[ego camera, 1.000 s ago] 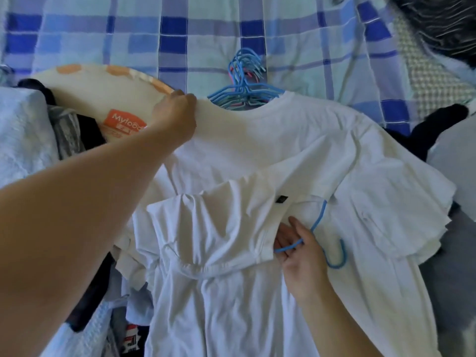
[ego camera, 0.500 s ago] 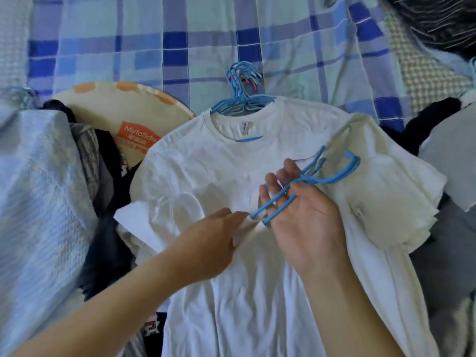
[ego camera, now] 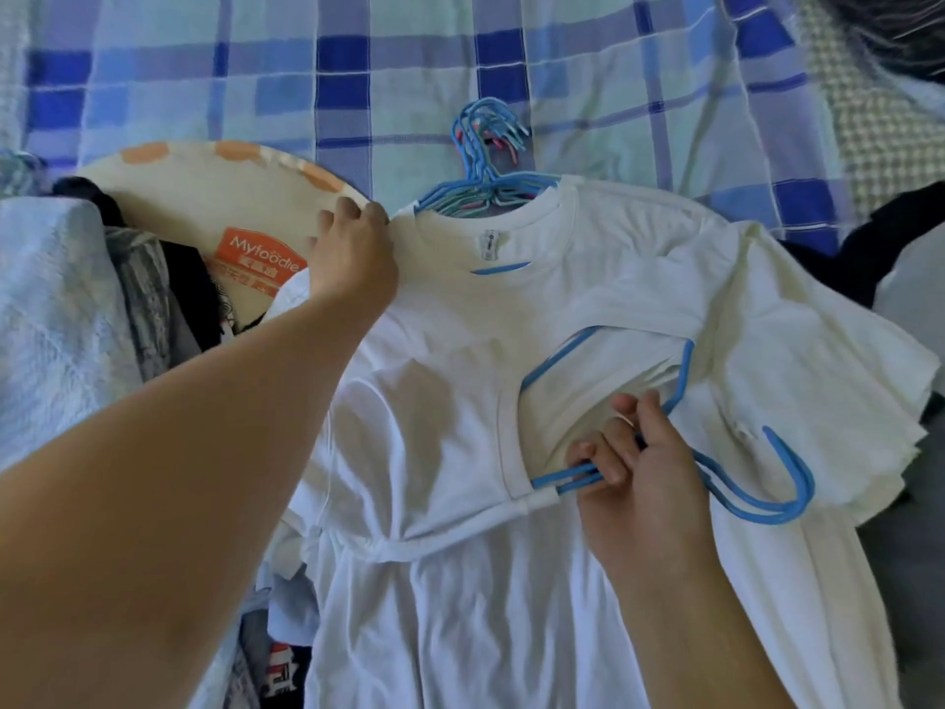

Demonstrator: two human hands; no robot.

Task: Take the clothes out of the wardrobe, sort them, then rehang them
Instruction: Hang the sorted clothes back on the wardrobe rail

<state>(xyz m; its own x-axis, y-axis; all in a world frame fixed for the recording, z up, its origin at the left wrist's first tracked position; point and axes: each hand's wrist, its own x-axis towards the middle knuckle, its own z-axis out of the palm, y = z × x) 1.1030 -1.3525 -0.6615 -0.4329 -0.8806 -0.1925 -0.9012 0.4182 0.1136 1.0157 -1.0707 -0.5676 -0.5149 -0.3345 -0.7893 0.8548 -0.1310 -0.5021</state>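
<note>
A stack of white T-shirts (ego camera: 639,278) lies on the bed, still on a bunch of blue hangers (ego camera: 486,161) whose hooks stick out past the collars. On top lies another white T-shirt (ego camera: 434,452), turned sideways. My right hand (ego camera: 634,483) is shut on a blue hanger (ego camera: 757,483), whose one end sits inside this shirt's neck opening and whose hook points right. My left hand (ego camera: 353,253) rests on the left shoulder of the stacked shirts, fingers curled on the cloth.
A blue and white checked bedsheet (ego camera: 307,69) covers the bed. A cream bag with an orange Myfoodie label (ego camera: 215,217) lies at the left, beside dark clothes (ego camera: 169,289) and a pale blue textured fabric (ego camera: 51,319). More dark garments (ego camera: 900,232) lie at the right.
My left hand moved from the shirt's middle up to the left shoulder of the stack. My right hand lowered the blue hanger and slid one end into the sideways shirt's neck.
</note>
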